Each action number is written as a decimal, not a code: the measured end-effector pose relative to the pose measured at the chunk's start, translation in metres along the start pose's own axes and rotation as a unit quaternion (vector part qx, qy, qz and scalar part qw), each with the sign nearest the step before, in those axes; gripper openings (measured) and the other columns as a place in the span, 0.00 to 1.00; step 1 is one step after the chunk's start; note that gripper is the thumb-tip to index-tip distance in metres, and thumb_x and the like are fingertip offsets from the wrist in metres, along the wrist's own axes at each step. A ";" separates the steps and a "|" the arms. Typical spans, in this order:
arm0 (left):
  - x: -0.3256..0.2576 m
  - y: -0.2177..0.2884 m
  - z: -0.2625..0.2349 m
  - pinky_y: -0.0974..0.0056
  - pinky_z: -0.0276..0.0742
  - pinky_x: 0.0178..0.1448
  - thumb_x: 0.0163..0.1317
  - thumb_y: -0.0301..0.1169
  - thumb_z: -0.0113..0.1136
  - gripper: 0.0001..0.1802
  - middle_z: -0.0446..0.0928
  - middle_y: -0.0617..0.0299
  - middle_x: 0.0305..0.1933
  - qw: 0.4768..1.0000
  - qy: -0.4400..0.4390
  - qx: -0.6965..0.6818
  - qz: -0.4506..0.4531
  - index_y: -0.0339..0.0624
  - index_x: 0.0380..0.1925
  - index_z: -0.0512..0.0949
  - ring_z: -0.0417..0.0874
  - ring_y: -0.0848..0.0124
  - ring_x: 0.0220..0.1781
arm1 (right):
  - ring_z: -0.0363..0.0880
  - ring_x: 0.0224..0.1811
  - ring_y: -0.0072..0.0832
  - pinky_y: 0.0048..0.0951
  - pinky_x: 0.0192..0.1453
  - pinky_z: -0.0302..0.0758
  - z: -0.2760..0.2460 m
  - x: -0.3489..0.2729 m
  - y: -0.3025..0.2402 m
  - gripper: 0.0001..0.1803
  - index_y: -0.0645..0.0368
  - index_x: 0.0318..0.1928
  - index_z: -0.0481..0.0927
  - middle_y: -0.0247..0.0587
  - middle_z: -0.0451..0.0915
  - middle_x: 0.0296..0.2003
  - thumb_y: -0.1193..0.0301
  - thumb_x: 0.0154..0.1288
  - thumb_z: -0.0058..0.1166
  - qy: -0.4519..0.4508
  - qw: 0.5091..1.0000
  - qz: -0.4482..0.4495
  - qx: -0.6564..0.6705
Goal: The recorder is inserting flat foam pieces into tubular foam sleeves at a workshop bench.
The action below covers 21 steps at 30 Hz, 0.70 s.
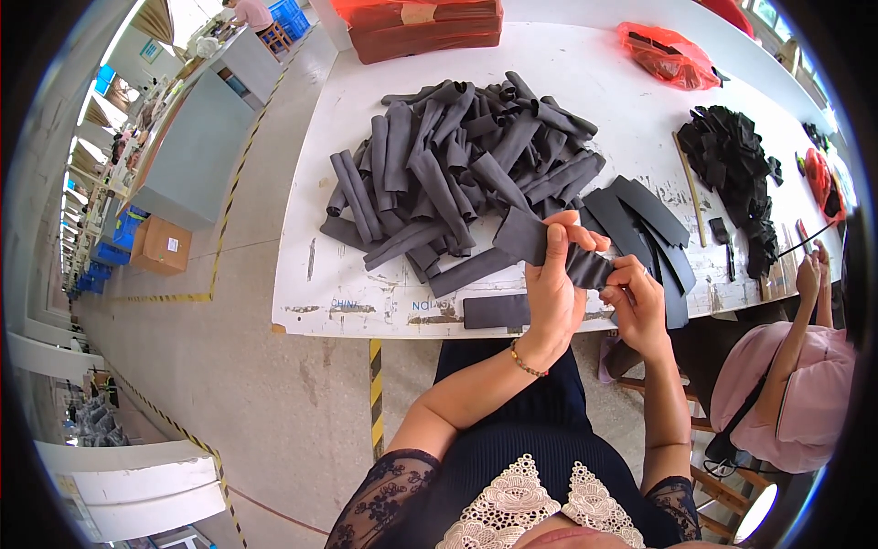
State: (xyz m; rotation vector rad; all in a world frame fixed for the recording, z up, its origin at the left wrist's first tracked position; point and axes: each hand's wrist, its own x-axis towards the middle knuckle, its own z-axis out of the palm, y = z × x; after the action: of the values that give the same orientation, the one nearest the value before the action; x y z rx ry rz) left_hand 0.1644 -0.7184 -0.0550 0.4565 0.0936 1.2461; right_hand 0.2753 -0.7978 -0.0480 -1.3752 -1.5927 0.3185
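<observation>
Both hands are raised over the table's front edge with a dark grey fabric strip (587, 269) stretched between them. My left hand (555, 297) grips it between thumb and fingers, and a flat end spreads out to the left of the thumb. My right hand (637, 302) pinches the other end, where the material looks bunched and shinier. Just beyond lies a loose heap of curled grey fabric strips (402, 146). One flat grey strip (494, 312) rests along the front edge, partly behind my left hand. Flat black strips (654, 215) fan out beyond my right hand.
On the white table (315, 265) stand a red-wrapped bundle (425, 32) at the back and a red plastic bag (668, 57). A black heap (727, 174) lies right, beside a wooden stick (690, 188) and a black-handled tool (722, 247). A co-worker in pink (786, 393) sits at right.
</observation>
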 end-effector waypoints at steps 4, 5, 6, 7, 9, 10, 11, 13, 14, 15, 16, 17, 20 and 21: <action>0.006 0.004 0.004 0.57 0.75 0.57 0.70 0.46 0.51 0.26 0.77 0.60 0.40 0.999 -0.009 0.047 -0.009 0.36 0.57 0.67 0.79 0.66 0.47 | 0.77 0.33 0.39 0.31 0.37 0.74 -0.003 0.002 -0.001 0.08 0.64 0.34 0.73 0.48 0.75 0.36 0.85 0.55 0.58 -0.005 1.000 0.012 -0.018; 0.011 0.010 0.004 0.56 0.74 0.59 0.67 0.51 0.54 0.34 0.77 0.56 0.46 0.998 0.029 0.058 -0.015 0.35 0.61 0.64 0.78 0.64 0.52 | 0.77 0.32 0.40 0.32 0.37 0.74 -0.004 0.003 -0.002 0.08 0.64 0.34 0.73 0.48 0.75 0.36 0.85 0.55 0.58 0.000 0.998 -0.034 -0.060; 0.014 0.021 -0.005 0.55 0.74 0.60 0.64 0.54 0.57 0.36 0.77 0.56 0.47 0.997 0.065 0.028 -0.033 0.35 0.59 0.65 0.77 0.62 0.55 | 0.77 0.33 0.41 0.34 0.37 0.74 -0.007 0.004 -0.002 0.10 0.64 0.36 0.74 0.48 0.75 0.37 0.87 0.54 0.57 0.000 0.996 -0.047 -0.080; 0.021 0.030 -0.027 0.57 0.75 0.59 0.63 0.51 0.59 0.35 0.77 0.56 0.48 0.995 0.060 0.080 0.010 0.35 0.58 0.65 0.79 0.62 0.54 | 0.77 0.33 0.41 0.34 0.37 0.74 -0.007 0.007 -0.002 0.10 0.64 0.36 0.74 0.48 0.75 0.37 0.87 0.54 0.57 0.005 0.996 -0.043 -0.082; 0.021 0.045 -0.052 0.60 0.80 0.54 0.67 0.37 0.59 0.14 0.80 0.59 0.40 0.993 0.047 0.105 -0.003 0.36 0.43 0.77 0.83 0.67 0.46 | 0.77 0.35 0.41 0.35 0.37 0.74 -0.012 0.011 -0.001 0.12 0.63 0.36 0.74 0.47 0.74 0.39 0.87 0.52 0.57 -0.016 0.985 -0.118 -0.125; 0.018 0.050 -0.056 0.61 0.83 0.50 0.68 0.31 0.57 0.09 0.81 0.61 0.39 0.991 0.059 0.121 0.011 0.37 0.42 0.78 0.84 0.70 0.42 | 0.76 0.37 0.42 0.37 0.37 0.75 -0.014 0.012 0.003 0.13 0.62 0.36 0.75 0.45 0.74 0.41 0.87 0.49 0.58 -0.039 0.981 -0.141 -0.129; 0.017 0.054 -0.063 0.56 0.84 0.50 0.69 0.28 0.56 0.08 0.82 0.57 0.41 0.984 0.077 0.157 0.037 0.36 0.43 0.78 0.84 0.67 0.41 | 0.76 0.37 0.42 0.37 0.37 0.75 -0.016 0.013 0.002 0.13 0.62 0.36 0.75 0.45 0.74 0.41 0.87 0.49 0.58 -0.034 0.981 -0.137 -0.131; 0.018 0.064 -0.050 0.54 0.84 0.52 0.69 0.28 0.55 0.09 0.82 0.53 0.41 0.981 -0.021 0.181 0.073 0.34 0.43 0.78 0.85 0.63 0.42 | 0.76 0.37 0.43 0.37 0.37 0.75 -0.018 0.016 -0.005 0.14 0.61 0.36 0.75 0.45 0.74 0.42 0.86 0.47 0.60 -0.035 0.963 -0.189 -0.188; 0.017 0.064 -0.049 0.54 0.84 0.52 0.69 0.28 0.55 0.09 0.82 0.53 0.41 0.980 -0.024 0.184 0.069 0.34 0.43 0.78 0.85 0.63 0.42 | 0.76 0.39 0.40 0.35 0.40 0.75 -0.019 0.015 -0.009 0.15 0.61 0.39 0.75 0.45 0.75 0.43 0.82 0.49 0.63 -0.018 0.969 -0.175 -0.175; 0.016 0.066 -0.048 0.53 0.84 0.53 0.69 0.28 0.54 0.09 0.81 0.52 0.41 0.978 -0.033 0.188 0.084 0.33 0.43 0.77 0.85 0.62 0.42 | 0.76 0.39 0.40 0.35 0.40 0.75 -0.020 0.014 -0.013 0.15 0.61 0.39 0.75 0.45 0.75 0.43 0.82 0.49 0.63 -0.014 0.969 -0.173 -0.174; 0.016 0.067 -0.047 0.52 0.84 0.53 0.69 0.28 0.54 0.10 0.81 0.51 0.41 0.976 -0.042 0.191 0.100 0.32 0.43 0.77 0.85 0.60 0.42 | 0.76 0.40 0.38 0.33 0.42 0.75 -0.022 0.011 -0.018 0.17 0.61 0.40 0.75 0.45 0.75 0.44 0.79 0.50 0.65 0.030 0.988 -0.119 -0.089; 0.016 0.068 -0.048 0.52 0.84 0.53 0.69 0.28 0.54 0.10 0.81 0.51 0.41 0.975 -0.045 0.193 0.097 0.32 0.43 0.77 0.85 0.60 0.42 | 0.77 0.41 0.36 0.32 0.44 0.74 -0.022 0.008 -0.019 0.18 0.61 0.42 0.74 0.46 0.75 0.45 0.76 0.51 0.68 0.074 0.995 -0.064 -0.003; 0.012 0.067 -0.048 0.52 0.84 0.54 0.69 0.29 0.54 0.10 0.81 0.51 0.42 0.969 -0.060 0.217 0.101 0.32 0.43 0.77 0.85 0.60 0.43 | 0.76 0.44 0.32 0.30 0.49 0.73 -0.016 0.009 -0.025 0.22 0.63 0.46 0.74 0.45 0.75 0.46 0.73 0.52 0.69 0.077 0.996 0.005 0.049; 0.011 0.067 -0.048 0.52 0.84 0.54 0.69 0.29 0.54 0.10 0.81 0.51 0.42 0.969 -0.061 0.216 0.105 0.32 0.44 0.77 0.85 0.59 0.43 | 0.76 0.44 0.31 0.30 0.50 0.72 -0.011 0.014 -0.028 0.22 0.64 0.47 0.73 0.45 0.74 0.47 0.75 0.53 0.68 0.062 0.996 0.026 0.053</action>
State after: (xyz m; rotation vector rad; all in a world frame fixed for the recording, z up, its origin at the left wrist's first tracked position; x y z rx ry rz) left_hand 0.0932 -0.6781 -0.0708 0.9401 0.2198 1.4052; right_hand 0.2685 -0.7992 -0.0154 -1.3306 -1.4192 0.3375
